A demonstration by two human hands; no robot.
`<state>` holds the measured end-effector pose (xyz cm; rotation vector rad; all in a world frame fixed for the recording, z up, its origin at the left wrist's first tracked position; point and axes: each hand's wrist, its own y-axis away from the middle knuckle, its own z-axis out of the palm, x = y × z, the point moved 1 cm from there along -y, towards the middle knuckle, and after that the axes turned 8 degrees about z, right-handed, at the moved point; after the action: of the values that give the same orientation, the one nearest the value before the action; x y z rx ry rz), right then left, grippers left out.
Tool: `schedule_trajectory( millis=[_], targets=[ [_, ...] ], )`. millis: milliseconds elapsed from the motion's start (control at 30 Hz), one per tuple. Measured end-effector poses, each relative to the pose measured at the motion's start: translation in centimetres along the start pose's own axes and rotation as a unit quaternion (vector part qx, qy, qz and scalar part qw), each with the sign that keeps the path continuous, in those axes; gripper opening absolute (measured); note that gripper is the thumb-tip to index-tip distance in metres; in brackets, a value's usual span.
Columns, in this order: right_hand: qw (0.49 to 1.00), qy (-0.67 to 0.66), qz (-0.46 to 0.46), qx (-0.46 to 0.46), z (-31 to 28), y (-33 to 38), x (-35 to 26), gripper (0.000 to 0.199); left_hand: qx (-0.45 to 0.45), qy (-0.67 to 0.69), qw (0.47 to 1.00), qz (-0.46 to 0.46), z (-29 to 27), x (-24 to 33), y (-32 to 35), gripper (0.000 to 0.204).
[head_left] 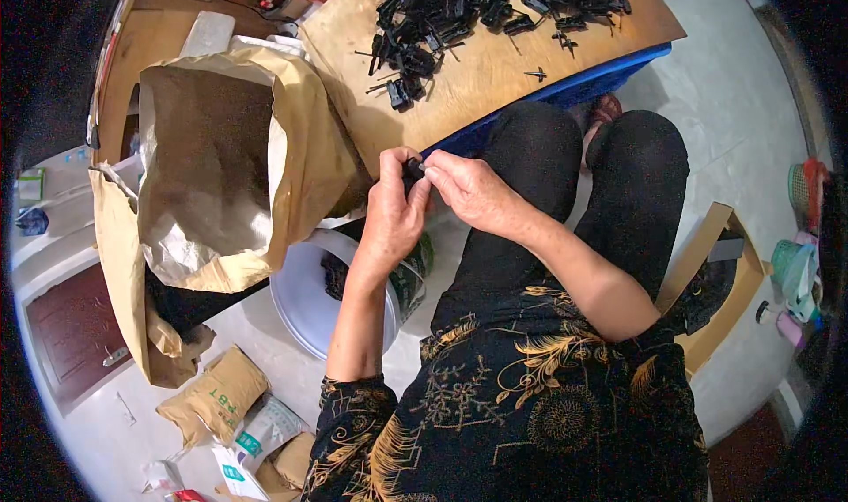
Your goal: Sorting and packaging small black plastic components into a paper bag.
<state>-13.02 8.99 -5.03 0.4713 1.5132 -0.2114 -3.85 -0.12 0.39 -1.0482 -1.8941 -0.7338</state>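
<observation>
My left hand (395,209) is closed around a small black plastic part (412,172), held up between thumb and fingers in front of the table edge. The fingertips of my right hand (473,188) pinch together at the same part's right side. Fingers cover most of it, so its exact shape is hidden. Beyond my hands, a heap of similar black plastic parts (450,12) lies on the wooden tabletop (477,87). One small cross-shaped black piece (536,75) sits apart near the table's front edge.
A large open paper sack (300,149) stands left of my hands. Under my left forearm is a white bucket (296,281) with black pieces inside. Filled bags (216,396) lie on the floor at lower left. To my right stands an open cardboard box (702,264) holding black things.
</observation>
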Motion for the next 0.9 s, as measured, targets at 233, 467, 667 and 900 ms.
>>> schedule_trajectory(
  millis=[233, 467, 667, 900],
  targets=[
    [1.0, -0.006, -0.013, 0.004, 1.8, -0.9, 0.9, 0.021, 0.056, -0.141, 0.986, 0.07, -0.8, -1.2, 1.0, 0.024],
    [0.996, -0.055, 0.038, -0.064, 1.4, -0.7, 0.4, 0.022, 0.147, -0.251, 0.946, -0.144, -7.0, -6.4, 11.3, 0.028],
    [0.996, -0.09, 0.025, -0.001, 0.9, -0.9, 1.0, 0.021, 0.122, -0.424, 0.889, -0.121, -7.9, -8.5, 13.7, 0.023],
    [0.995, -0.077, 0.049, 0.032, 0.1, -1.2, 1.1, 0.021, 0.16, -0.284, 0.936, 0.133, -2.1, -6.1, -1.7, 0.021]
  ],
)
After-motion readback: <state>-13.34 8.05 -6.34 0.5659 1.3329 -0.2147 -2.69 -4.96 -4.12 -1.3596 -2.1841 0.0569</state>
